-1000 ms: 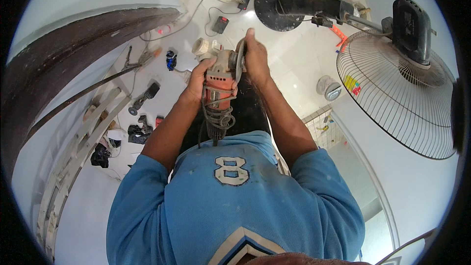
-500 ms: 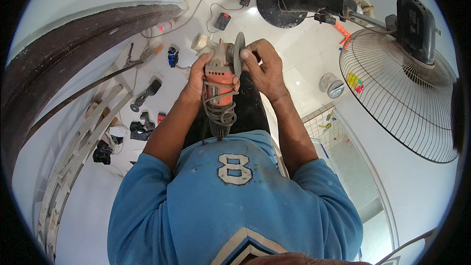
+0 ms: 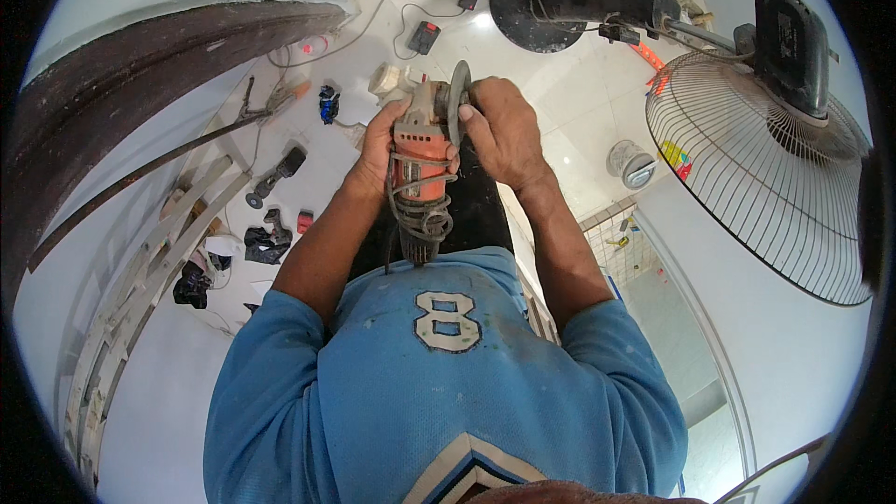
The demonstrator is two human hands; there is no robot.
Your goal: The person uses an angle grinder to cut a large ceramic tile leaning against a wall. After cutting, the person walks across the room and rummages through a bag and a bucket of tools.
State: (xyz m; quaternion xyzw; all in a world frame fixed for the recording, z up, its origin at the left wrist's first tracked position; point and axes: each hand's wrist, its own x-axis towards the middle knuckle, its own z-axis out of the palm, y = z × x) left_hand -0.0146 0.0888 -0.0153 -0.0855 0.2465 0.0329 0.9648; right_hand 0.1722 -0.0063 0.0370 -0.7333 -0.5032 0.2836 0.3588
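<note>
grinder (image 3: 422, 147) held left, right hand (image 3: 509, 140) at the disc (image 3: 457, 98).
grinder's just off frame centre toward 11 o'clock, over the dark trousers (image 3: 476, 215), tail pointing to 6 at the shirt (image 3: 420, 392); disc on edge at its 1 o'clock. left hand (image 3: 378, 151) wraps the body from 10; right comes in from 2, thumb at the disc face, fingers bent, can't tell if pinching or only resting. to do it well: firm left grip so the body can't roll, left fingertips tucked clear of the rim, right-hand force square to the disc, no prying. cord (image 3: 435, 224) is wound round the body, plug not visible: be sure it's unpowered with fingers there.
</note>
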